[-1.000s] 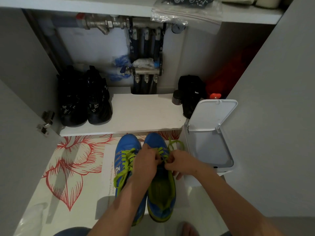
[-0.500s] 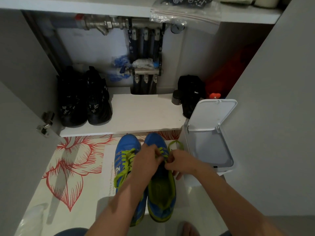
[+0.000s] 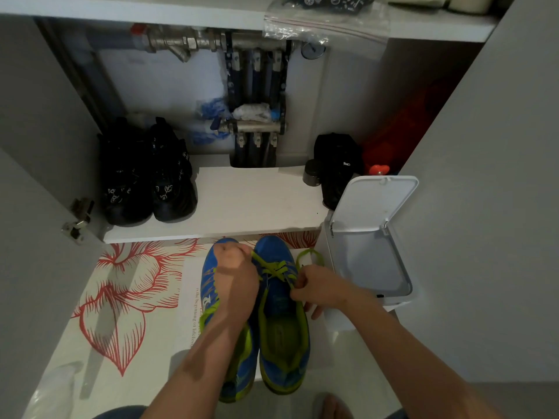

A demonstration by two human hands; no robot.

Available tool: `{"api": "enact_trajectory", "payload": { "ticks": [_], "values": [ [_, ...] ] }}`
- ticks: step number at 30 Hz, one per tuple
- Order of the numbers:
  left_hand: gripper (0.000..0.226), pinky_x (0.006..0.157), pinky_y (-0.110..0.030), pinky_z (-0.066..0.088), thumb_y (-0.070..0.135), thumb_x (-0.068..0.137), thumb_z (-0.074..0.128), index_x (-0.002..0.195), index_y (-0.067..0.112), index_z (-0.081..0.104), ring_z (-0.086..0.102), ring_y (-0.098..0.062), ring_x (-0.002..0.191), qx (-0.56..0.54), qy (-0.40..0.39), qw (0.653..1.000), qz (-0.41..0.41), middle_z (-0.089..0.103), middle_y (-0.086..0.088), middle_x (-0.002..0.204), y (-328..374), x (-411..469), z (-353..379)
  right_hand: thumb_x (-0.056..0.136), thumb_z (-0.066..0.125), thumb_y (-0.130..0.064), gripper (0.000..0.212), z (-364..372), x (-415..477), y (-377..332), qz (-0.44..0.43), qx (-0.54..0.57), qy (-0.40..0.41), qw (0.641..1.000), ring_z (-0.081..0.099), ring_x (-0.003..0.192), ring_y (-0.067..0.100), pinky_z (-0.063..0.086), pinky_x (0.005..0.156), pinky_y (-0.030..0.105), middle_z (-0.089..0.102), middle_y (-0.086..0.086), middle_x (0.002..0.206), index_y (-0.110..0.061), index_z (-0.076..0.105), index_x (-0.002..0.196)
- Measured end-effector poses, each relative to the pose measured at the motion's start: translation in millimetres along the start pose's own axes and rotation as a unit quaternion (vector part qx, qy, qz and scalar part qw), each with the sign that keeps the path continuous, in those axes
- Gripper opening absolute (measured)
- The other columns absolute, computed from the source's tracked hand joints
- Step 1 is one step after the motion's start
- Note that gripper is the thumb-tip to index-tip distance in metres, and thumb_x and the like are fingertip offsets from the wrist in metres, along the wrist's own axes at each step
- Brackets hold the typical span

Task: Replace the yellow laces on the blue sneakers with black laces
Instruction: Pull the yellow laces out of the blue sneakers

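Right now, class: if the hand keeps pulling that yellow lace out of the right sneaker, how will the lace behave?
The yellow lace is probably floppy: its free loop curls limply by the bin. It likely drags at each eyelet, since it crisscrosses the right sneaker. It looks light.

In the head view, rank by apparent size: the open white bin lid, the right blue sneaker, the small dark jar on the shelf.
1. Right blue sneaker, though it lies nearest the camera.
2. White bin lid.
3. Dark jar, clearly smallest.

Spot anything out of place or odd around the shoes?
Nothing spilled or damaged. Only oddities: the white bin beside the right blue sneaker stands with its lid flipped open, and a yellow lace loop trails off that shoe toward it.
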State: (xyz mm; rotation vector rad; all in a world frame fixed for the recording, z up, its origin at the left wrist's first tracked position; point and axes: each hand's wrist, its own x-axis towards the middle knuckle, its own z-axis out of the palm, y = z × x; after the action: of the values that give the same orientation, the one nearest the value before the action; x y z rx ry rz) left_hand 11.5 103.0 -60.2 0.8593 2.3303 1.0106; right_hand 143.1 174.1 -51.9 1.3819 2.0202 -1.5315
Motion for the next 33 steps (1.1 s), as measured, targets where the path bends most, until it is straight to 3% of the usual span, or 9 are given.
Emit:
{"api": "enact_trajectory", "payload": {
  "ticks": [4,7,13,15,18,22,24,29,33],
  "values": [
    [0.024,0.080,-0.034,0.044,-0.007,0.088,0.046,0.111,-0.002,0.053,0.054,-0.030,0.098,0.026,0.042,0.999,0.013,0.052,-0.016,0.106,-5.1,12.6,-4.9,0.091,0.057,-0.016,0.020,-0.8,-0.6,-0.6,0.006,0.000,0.003,1.000,0.057,0.067,0.014,0.052,0.054,0.023,0.054,0.002,0.078,-0.016,0.045,0.075],
    [0.026,0.077,-0.031,0.040,-0.005,0.090,0.043,0.113,0.000,0.051,0.053,-0.032,0.102,0.098,0.058,0.993,0.014,0.050,-0.017,0.115,-3.8,18.1,-7.5,0.091,0.058,-0.020,0.019,0.5,-1.5,-2.0,0.009,-0.020,0.004,1.000,0.058,0.069,0.016,0.051,0.056,0.025,0.055,0.003,0.078,-0.014,0.047,0.077],
    [0.033,0.054,-0.029,0.043,0.002,0.056,0.080,0.085,0.013,0.067,0.058,-0.030,0.073,0.280,0.097,0.941,0.162,0.060,-0.014,0.087,8.8,11.7,-3.6,0.090,0.058,-0.017,0.017,9.2,22.5,0.1,-0.167,-0.143,0.231,0.948,0.055,0.092,0.016,0.044,0.075,0.026,0.058,0.005,0.104,-0.012,0.063,0.105],
    [0.015,0.061,-0.027,0.043,0.020,0.080,0.069,0.093,0.015,0.065,0.062,-0.025,0.079,0.271,-0.005,0.955,0.122,0.063,-0.008,0.091,9.5,10.4,-4.5,0.088,0.059,-0.015,0.021,16.6,31.1,1.8,-0.198,-0.184,0.222,0.937,0.053,0.100,0.018,0.043,0.079,0.028,0.054,0.007,0.112,-0.014,0.065,0.108],
    [0.031,0.072,-0.028,0.044,0.040,0.087,0.057,0.099,0.012,0.063,0.063,-0.021,0.090,0.303,-0.167,0.937,0.050,0.065,-0.007,0.100,-1.0,5.2,1.7,0.086,0.060,-0.018,0.024,27.4,38.9,3.7,-0.200,-0.234,0.211,0.928,0.048,0.106,0.021,0.045,0.079,0.034,0.047,0.007,0.116,-0.012,0.060,0.110],
    [0.029,0.078,-0.027,0.047,0.033,0.089,0.056,0.105,0.009,0.062,0.064,-0.021,0.097,0.336,-0.186,0.922,0.041,0.066,-0.009,0.106,0.2,3.6,-1.4,0.087,0.058,-0.014,0.016,34.2,48.5,1.7,-0.195,-0.283,0.239,0.908,0.048,0.102,0.021,0.035,0.066,0.029,0.047,0.007,0.112,-0.010,0.057,0.103],
    [0.026,0.081,-0.027,0.048,0.028,0.092,0.053,0.105,0.008,0.062,0.065,-0.022,0.097,0.328,-0.180,0.927,0.038,0.067,-0.009,0.104,-0.7,4.6,-4.3,0.089,0.054,-0.006,0.007,34.2,52.2,0.9,-0.192,-0.238,0.260,0.916,0.050,0.092,0.020,0.032,0.062,0.027,0.049,0.006,0.100,-0.011,0.053,0.093],
    [0.032,0.078,-0.027,0.053,0.026,0.092,0.053,0.062,0.017,0.046,0.067,-0.021,0.082,0.287,-0.184,0.940,0.027,0.057,0.000,0.069,-9.3,8.6,-8.0,0.091,0.046,-0.002,0.015,5.2,58.4,14.3,-0.016,0.183,0.310,0.933,0.052,0.077,0.023,0.050,0.073,0.043,0.051,0.011,0.080,-0.008,0.046,0.077],
    [0.023,0.081,-0.028,0.051,0.025,0.091,0.055,0.071,0.014,0.052,0.068,-0.022,0.088,0.284,-0.205,0.937,0.021,0.066,-0.009,0.087,-4.1,7.3,-8.3,0.083,0.058,-0.008,0.024,10.5,49.6,7.1,-0.136,-0.041,0.287,0.947,0.038,0.102,0.016,0.031,0.089,0.027,0.046,0.002,0.107,-0.011,0.058,0.107]
  ]
}}
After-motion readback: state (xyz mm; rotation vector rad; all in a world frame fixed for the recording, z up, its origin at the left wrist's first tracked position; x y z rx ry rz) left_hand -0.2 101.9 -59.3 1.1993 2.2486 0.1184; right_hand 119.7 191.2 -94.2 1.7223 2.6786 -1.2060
